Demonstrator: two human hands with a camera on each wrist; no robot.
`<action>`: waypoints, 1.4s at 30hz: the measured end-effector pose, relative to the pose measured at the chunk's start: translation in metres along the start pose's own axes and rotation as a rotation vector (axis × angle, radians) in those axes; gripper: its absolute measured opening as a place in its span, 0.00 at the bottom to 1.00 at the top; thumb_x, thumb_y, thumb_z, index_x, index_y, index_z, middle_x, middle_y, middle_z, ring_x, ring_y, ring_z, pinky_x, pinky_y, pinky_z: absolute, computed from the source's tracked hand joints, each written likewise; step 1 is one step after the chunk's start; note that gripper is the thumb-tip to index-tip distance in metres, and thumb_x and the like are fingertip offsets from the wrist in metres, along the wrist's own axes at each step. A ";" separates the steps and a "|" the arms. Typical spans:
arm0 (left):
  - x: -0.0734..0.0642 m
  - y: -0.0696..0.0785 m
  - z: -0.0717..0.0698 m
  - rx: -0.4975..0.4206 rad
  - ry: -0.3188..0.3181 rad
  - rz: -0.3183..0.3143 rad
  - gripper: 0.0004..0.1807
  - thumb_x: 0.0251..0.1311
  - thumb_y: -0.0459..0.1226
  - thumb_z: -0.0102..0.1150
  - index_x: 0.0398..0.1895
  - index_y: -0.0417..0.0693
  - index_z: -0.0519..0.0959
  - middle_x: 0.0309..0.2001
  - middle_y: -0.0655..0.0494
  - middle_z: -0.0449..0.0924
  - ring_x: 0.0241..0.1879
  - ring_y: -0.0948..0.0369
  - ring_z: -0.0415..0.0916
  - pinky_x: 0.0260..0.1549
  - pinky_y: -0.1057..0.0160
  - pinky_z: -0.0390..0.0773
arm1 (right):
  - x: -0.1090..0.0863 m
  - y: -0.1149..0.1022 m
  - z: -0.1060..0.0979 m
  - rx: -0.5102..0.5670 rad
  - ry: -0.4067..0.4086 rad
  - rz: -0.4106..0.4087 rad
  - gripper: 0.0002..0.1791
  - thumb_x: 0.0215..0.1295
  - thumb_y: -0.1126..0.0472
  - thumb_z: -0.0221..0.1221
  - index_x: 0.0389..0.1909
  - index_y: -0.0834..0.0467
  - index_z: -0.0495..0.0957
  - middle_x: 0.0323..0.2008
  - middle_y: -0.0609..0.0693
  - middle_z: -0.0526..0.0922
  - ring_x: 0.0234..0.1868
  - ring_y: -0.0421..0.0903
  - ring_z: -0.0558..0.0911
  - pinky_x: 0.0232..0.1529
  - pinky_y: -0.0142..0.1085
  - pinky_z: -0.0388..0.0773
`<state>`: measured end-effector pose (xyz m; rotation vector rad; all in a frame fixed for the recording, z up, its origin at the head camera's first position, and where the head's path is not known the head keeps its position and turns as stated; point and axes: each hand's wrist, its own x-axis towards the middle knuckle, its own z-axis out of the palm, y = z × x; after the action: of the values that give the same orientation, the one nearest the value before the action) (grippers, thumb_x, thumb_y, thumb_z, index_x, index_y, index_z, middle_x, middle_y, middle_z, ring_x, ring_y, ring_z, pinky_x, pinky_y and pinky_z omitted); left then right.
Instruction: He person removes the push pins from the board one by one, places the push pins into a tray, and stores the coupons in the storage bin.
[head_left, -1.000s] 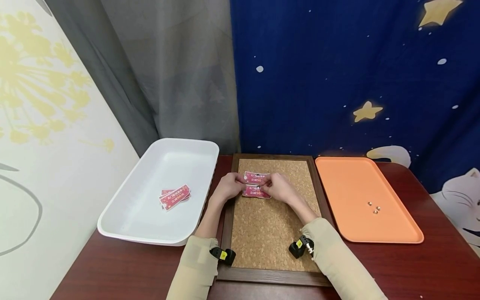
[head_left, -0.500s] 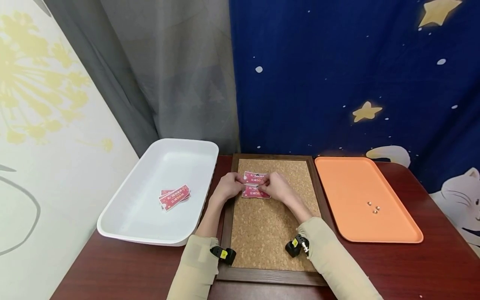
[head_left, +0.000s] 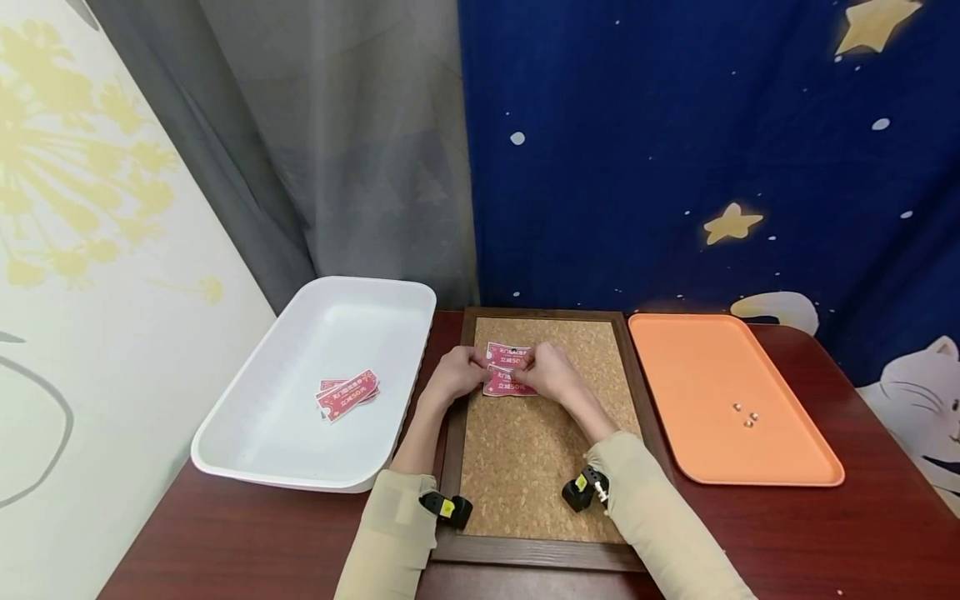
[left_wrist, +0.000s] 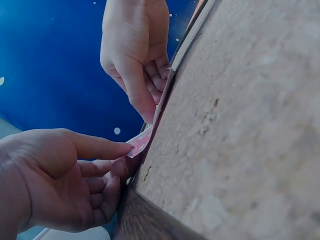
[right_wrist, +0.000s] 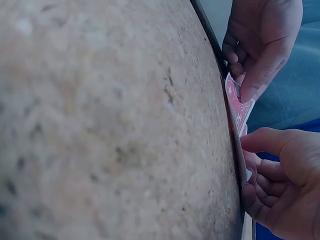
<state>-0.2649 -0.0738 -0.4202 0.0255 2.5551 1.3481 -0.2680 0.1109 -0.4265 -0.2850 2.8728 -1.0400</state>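
Observation:
Two pink coupons lie one above the other near the top of a cork board (head_left: pixel 536 475). My left hand (head_left: pixel 456 373) pinches the left end of the lower coupon (head_left: pixel 501 388) between thumb and finger; the left wrist view shows that coupon end (left_wrist: pixel 141 144) tilting up off the cork. At its upper edge, towards the right, my right hand (head_left: pixel 555 373) has the thumb on the coupon, other fingers curled beside it and covering the right end. The upper coupon (head_left: pixel 501 355) carries a small dark pin head (head_left: pixel 513 351) at its top edge.
A white tub (head_left: pixel 255 442) stands on the left, holding a few more loose coupons (head_left: pixel 349 395). To the right is an orange tray (head_left: pixel 720 367) with three small silvery pins (head_left: pixel 750 419). The board's dark wooden frame (head_left: pixel 540 552) forms a raised border on the table.
My right hand has shifted slightly left over the lower coupon, its forearm and wrist camera swinging left too. A pin seen at its fingertips earlier is now hidden. My left hand stays put.

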 end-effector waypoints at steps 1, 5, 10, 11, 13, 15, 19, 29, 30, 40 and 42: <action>0.000 0.000 0.000 -0.007 -0.002 0.000 0.03 0.61 0.31 0.65 0.34 0.40 0.79 0.29 0.52 0.75 0.29 0.59 0.69 0.27 0.64 0.67 | 0.000 0.000 0.000 0.002 -0.002 0.005 0.06 0.59 0.63 0.67 0.25 0.61 0.84 0.22 0.46 0.80 0.23 0.39 0.71 0.24 0.31 0.65; 0.000 -0.001 0.000 -0.032 -0.013 0.003 0.04 0.61 0.29 0.64 0.30 0.40 0.78 0.27 0.52 0.74 0.27 0.60 0.68 0.25 0.65 0.66 | 0.001 -0.002 0.001 -0.003 -0.001 0.018 0.06 0.58 0.63 0.68 0.24 0.60 0.84 0.20 0.45 0.79 0.22 0.39 0.71 0.23 0.31 0.64; -0.001 -0.001 0.000 -0.037 -0.022 0.008 0.04 0.61 0.29 0.64 0.29 0.39 0.79 0.27 0.52 0.74 0.27 0.60 0.69 0.25 0.66 0.67 | 0.003 -0.003 0.003 -0.038 0.002 0.028 0.07 0.56 0.62 0.69 0.21 0.59 0.83 0.19 0.45 0.79 0.21 0.39 0.71 0.21 0.31 0.63; -0.001 -0.001 0.000 -0.036 -0.022 0.007 0.04 0.60 0.29 0.64 0.29 0.39 0.79 0.27 0.52 0.74 0.27 0.60 0.69 0.25 0.66 0.67 | 0.003 -0.003 0.004 -0.045 0.004 0.030 0.07 0.55 0.62 0.69 0.21 0.58 0.83 0.19 0.45 0.79 0.21 0.39 0.71 0.21 0.31 0.63; -0.001 -0.001 0.000 -0.035 -0.021 0.005 0.04 0.60 0.29 0.64 0.29 0.39 0.79 0.28 0.52 0.75 0.27 0.60 0.69 0.25 0.66 0.68 | 0.003 -0.004 0.004 -0.053 0.005 0.031 0.08 0.54 0.62 0.69 0.20 0.58 0.83 0.19 0.45 0.79 0.21 0.40 0.71 0.21 0.31 0.63; -0.001 -0.001 -0.001 -0.033 -0.019 0.002 0.04 0.60 0.29 0.64 0.30 0.39 0.80 0.28 0.52 0.75 0.27 0.60 0.70 0.25 0.66 0.68 | 0.003 -0.005 0.005 -0.060 0.009 0.032 0.08 0.54 0.61 0.70 0.19 0.58 0.83 0.19 0.45 0.79 0.21 0.40 0.71 0.21 0.31 0.64; 0.000 -0.001 -0.001 -0.030 -0.015 -0.006 0.02 0.60 0.29 0.64 0.31 0.39 0.80 0.30 0.51 0.77 0.28 0.59 0.71 0.25 0.66 0.69 | 0.003 -0.006 0.005 -0.071 0.017 0.041 0.10 0.52 0.61 0.71 0.17 0.57 0.83 0.19 0.45 0.79 0.21 0.41 0.72 0.21 0.31 0.64; 0.000 0.000 -0.001 -0.023 -0.016 -0.009 0.02 0.60 0.29 0.64 0.31 0.38 0.81 0.30 0.50 0.77 0.28 0.59 0.71 0.26 0.66 0.70 | 0.004 -0.007 0.007 -0.077 0.025 0.085 0.11 0.50 0.60 0.72 0.15 0.56 0.81 0.17 0.46 0.79 0.19 0.41 0.72 0.19 0.31 0.63; 0.000 0.000 -0.001 -0.021 -0.017 -0.010 0.02 0.60 0.29 0.64 0.31 0.39 0.81 0.30 0.50 0.77 0.28 0.59 0.71 0.26 0.66 0.69 | 0.004 -0.007 0.008 -0.077 0.027 0.085 0.11 0.50 0.60 0.72 0.15 0.56 0.81 0.17 0.46 0.79 0.19 0.41 0.72 0.19 0.31 0.63; 0.000 0.001 -0.002 -0.018 -0.024 -0.024 0.02 0.60 0.30 0.64 0.31 0.39 0.81 0.30 0.51 0.77 0.29 0.59 0.70 0.26 0.65 0.68 | 0.004 -0.005 0.006 -0.055 0.030 0.044 0.10 0.50 0.59 0.73 0.18 0.56 0.82 0.18 0.45 0.79 0.20 0.40 0.71 0.20 0.31 0.64; 0.000 0.002 -0.002 -0.019 -0.020 -0.027 0.02 0.60 0.30 0.64 0.31 0.39 0.81 0.30 0.51 0.76 0.29 0.59 0.70 0.27 0.65 0.69 | 0.004 -0.004 0.005 -0.047 0.031 0.034 0.09 0.50 0.60 0.72 0.18 0.56 0.82 0.18 0.44 0.78 0.20 0.40 0.71 0.20 0.31 0.63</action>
<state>-0.2656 -0.0745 -0.4178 0.0011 2.5167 1.3552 -0.2702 0.1038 -0.4277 -0.2247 2.9225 -0.9806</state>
